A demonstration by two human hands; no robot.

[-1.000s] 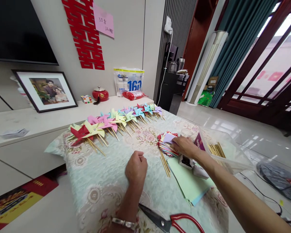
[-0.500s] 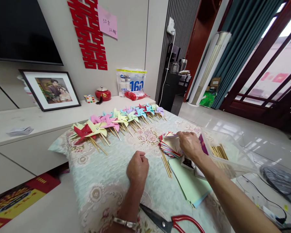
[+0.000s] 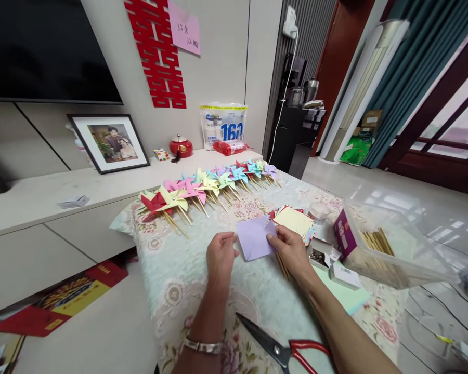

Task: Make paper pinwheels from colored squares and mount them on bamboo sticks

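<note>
**Head view: lilac paper square held corner-up between both hands**

A lilac paper square (image 3: 254, 239) is held just above the floral tablecloth (image 3: 179, 280), turned like a diamond, one corner pointing away. Its left edge is pinched by the left hand (image 3: 221, 255), its right corner by the right hand (image 3: 290, 248). A paper stack (image 3: 294, 221) lies just beyond; scissors (image 3: 284, 350) lie nearer.
</note>
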